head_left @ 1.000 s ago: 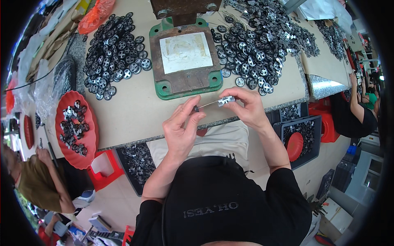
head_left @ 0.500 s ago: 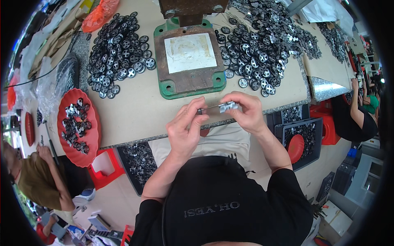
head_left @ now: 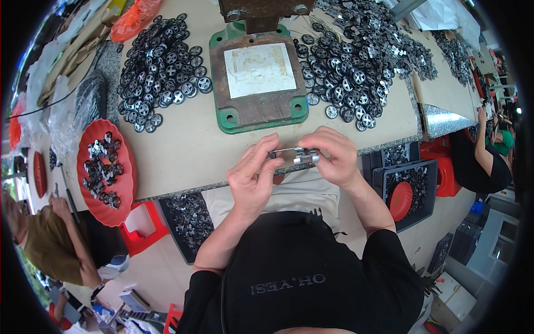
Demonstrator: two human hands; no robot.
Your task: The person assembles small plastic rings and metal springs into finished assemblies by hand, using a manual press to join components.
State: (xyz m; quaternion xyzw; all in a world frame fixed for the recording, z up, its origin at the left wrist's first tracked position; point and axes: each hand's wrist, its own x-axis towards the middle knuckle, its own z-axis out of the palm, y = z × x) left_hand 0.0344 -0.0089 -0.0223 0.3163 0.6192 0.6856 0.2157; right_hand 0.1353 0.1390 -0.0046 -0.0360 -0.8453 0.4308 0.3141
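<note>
In front of the press base, my left hand (head_left: 250,177) pinches a small dark wheel (head_left: 272,155) between thumb and fingertips. A thin metal axle (head_left: 285,150) sticks out of the wheel toward the right. My right hand (head_left: 338,160) grips a small silver-grey metal part (head_left: 306,157) with thumb and forefinger. The axle's far end meets the upper edge of that part; whether it sits inside a hole is too small to tell. Both hands are raised just over the table's near edge.
A press with a green-and-brown base (head_left: 227,118) stands ahead. Piles of black wheels lie left (head_left: 161,72) and right (head_left: 339,75) of it, with small metal parts (head_left: 389,47) behind. A red scalloped tray (head_left: 127,186) holds assembled pieces. Dark bins (head_left: 434,192) stand below; co-workers sit either side.
The silver part in my right hand has turned and dropped slightly, so its flat side now shows below the axle. My left hand keeps its pinch on the wheel, nearly still.
</note>
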